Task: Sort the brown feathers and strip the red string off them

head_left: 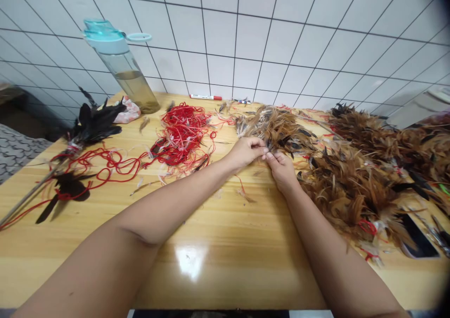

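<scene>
left hand (pixel 247 151) and right hand (pixel 282 169) pinch feathers (pixel 283 128), grip closed

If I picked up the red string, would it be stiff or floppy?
Probably floppy: the red string lies in loose curls. It might come up as one snarl, since strands heap together. It may feel light, because each strand looks thin.

Open tabletop (pixel 228 262) between forearms (pixel 191 194), red cords (pixel 188 133) blocking left, brown feathers (pixel 341 182) crowding right, tiled wall (pixel 220 32) behind.
</scene>
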{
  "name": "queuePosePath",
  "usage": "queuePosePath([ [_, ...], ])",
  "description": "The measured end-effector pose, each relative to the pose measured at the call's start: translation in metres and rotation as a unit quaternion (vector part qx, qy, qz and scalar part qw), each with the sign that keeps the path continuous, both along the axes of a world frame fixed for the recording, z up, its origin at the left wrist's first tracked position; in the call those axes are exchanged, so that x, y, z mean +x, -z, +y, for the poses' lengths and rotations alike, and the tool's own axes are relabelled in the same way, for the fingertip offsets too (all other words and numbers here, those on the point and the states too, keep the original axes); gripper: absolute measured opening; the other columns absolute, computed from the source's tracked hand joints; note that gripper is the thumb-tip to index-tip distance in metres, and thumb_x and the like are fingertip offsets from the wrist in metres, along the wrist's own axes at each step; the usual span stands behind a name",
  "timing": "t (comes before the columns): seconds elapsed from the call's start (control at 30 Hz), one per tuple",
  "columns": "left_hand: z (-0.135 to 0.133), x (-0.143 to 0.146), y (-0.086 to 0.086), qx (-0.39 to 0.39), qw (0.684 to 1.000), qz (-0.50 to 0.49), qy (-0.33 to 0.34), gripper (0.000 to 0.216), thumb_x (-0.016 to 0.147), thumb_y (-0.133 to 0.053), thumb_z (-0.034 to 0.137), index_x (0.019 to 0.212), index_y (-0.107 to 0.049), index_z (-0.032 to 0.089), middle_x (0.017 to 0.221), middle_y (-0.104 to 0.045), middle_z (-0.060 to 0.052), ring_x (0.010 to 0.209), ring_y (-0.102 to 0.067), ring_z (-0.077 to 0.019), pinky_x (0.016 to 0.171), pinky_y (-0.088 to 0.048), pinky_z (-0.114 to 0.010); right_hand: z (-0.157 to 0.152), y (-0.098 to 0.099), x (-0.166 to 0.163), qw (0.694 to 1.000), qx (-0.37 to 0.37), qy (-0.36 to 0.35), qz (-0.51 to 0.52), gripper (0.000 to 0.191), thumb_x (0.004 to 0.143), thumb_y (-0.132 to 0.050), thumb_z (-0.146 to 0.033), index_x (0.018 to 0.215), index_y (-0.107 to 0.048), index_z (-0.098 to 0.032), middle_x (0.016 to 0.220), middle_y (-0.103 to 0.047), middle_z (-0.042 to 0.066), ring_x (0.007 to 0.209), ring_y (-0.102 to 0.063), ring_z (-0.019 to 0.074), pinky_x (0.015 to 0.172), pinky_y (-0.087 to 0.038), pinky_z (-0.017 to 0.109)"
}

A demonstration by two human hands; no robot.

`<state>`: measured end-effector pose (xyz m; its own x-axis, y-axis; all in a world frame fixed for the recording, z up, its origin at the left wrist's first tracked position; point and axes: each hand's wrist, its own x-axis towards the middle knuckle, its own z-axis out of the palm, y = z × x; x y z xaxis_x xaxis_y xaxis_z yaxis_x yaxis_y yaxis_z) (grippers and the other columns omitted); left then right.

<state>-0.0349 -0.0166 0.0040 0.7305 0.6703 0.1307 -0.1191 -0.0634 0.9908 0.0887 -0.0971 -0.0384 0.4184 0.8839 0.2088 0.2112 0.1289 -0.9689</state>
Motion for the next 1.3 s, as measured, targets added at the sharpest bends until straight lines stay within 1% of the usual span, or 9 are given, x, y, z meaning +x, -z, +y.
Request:
queuePosePath([
  [0.13,0.003,0.003,0.001,0.021,1.0,0.011,-0.012,0.012,0.07,-0.064,0.018,0.064,-0.056,0.011,0.055,-0.054,0.004,0.055,-0.048,-0.0059,0.059,-0.036,-0.02,0.002,0.001,0.001,1.0,0.004,0.001,0.017,0.029,0.073,-0.064,-0.049,0.066,-0.065,-0.02,0.072,-0.068,0.003,0.075,-0.061,0.0188,0.08,-0.046,0.035],
  [0.2,0.005,0.003,0.001,0.01,1.0,0.007,-0.002,0.011,0.069,-0.065,0.017,0.065,-0.056,0.011,0.055,-0.054,0.004,0.054,-0.048,-0.0056,0.059,-0.036,-0.02,0.002,0.0,0.001,1.0,-0.001,0.005,0.027,0.029,0.072,-0.066,-0.048,0.066,-0.064,-0.02,0.071,-0.067,0.003,0.074,-0.061,0.0184,0.079,-0.046,0.035],
  [0.37,0.009,0.001,0.004,-0.09,0.99,-0.045,0.095,0.023,0.068,-0.071,0.026,0.067,-0.055,0.01,0.058,-0.058,0.002,0.058,-0.055,-0.0075,0.065,-0.041,-0.023,-0.001,-0.004,0.001,1.0,-0.018,-0.011,0.002,0.034,0.073,-0.064,-0.052,0.064,-0.06,-0.019,0.067,-0.061,0.001,0.069,-0.055,0.0158,0.073,-0.044,0.032],
  [0.53,0.014,-0.002,0.007,-0.135,0.975,-0.048,0.167,0.039,0.06,-0.08,0.038,0.074,-0.061,0.007,0.065,-0.065,-0.003,0.064,-0.061,-0.0103,0.074,-0.046,-0.028,-0.006,-0.004,0.004,0.997,-0.021,-0.054,-0.049,0.036,0.08,-0.056,-0.052,0.064,-0.055,-0.019,0.067,-0.053,-0.001,0.069,-0.049,0.0141,0.071,-0.04,0.029],
  [0.73,0.016,-0.001,0.013,-0.144,0.974,-0.023,0.172,0.047,0.053,-0.083,0.043,0.075,-0.059,0.008,0.066,-0.067,-0.005,0.065,-0.064,-0.0138,0.075,-0.048,-0.032,-0.01,-0.002,0.009,0.992,-0.048,-0.084,-0.086,0.038,0.083,-0.052,-0.052,0.063,-0.056,-0.019,0.067,-0.05,0.0,0.068,-0.046,0.0147,0.068,-0.039,0.027],
  [0.9,0.012,0.003,0.017,-0.144,0.973,-0.038,0.179,0.049,0.052,-0.081,0.046,0.076,-0.062,0.008,0.064,-0.065,-0.002,0.062,-0.061,-0.0131,0.073,-0.048,-0.032,-0.014,-0.008,0.008,0.991,-0.053,-0.074,-0.1,0.038,0.082,-0.053,-0.053,0.062,-0.052,-0.02,0.063,-0.048,0.0,0.065,-0.044,0.0152,0.065,-0.038,0.027],
  [1.03,0.01,0.007,0.021,-0.129,0.978,-0.056,0.155,0.045,0.056,-0.079,0.048,0.068,-0.061,0.008,0.062,-0.062,-0.002,0.061,-0.057,-0.011,0.07,-0.045,-0.028,-0.017,-0.016,0.006,0.99,-0.05,-0.08,-0.1,0.035,0.084,-0.051,-0.05,0.064,-0.052,-0.021,0.066,-0.05,0.001,0.068,-0.047,0.0172,0.067,-0.038,0.029],
  [1.17,0.012,0.009,0.026,-0.153,0.976,-0.06,0.14,0.047,0.056,-0.079,0.049,0.073,-0.062,0.008,0.06,-0.058,0.0,0.057,-0.053,-0.0099,0.066,-0.044,-0.028,-0.018,-0.022,0.005,0.99,-0.053,-0.087,-0.101,0.029,0.084,-0.053,-0.046,0.07,-0.058,-0.021,0.073,-0.054,0.002,0.076,-0.051,0.0192,0.073,-0.039,0.03],
  [1.3,0.015,0.009,0.026,-0.143,0.976,-0.042,0.159,0.048,0.058,-0.077,0.052,0.071,-0.062,0.009,0.059,-0.057,0.0,0.056,-0.051,-0.0094,0.065,-0.042,-0.027,-0.017,-0.021,0.007,0.99,-0.055,-0.088,-0.091,0.029,0.084,-0.054,-0.046,0.068,-0.062,-0.022,0.076,-0.057,0.004,0.079,-0.053,0.0214,0.076,-0.041,0.032],
])
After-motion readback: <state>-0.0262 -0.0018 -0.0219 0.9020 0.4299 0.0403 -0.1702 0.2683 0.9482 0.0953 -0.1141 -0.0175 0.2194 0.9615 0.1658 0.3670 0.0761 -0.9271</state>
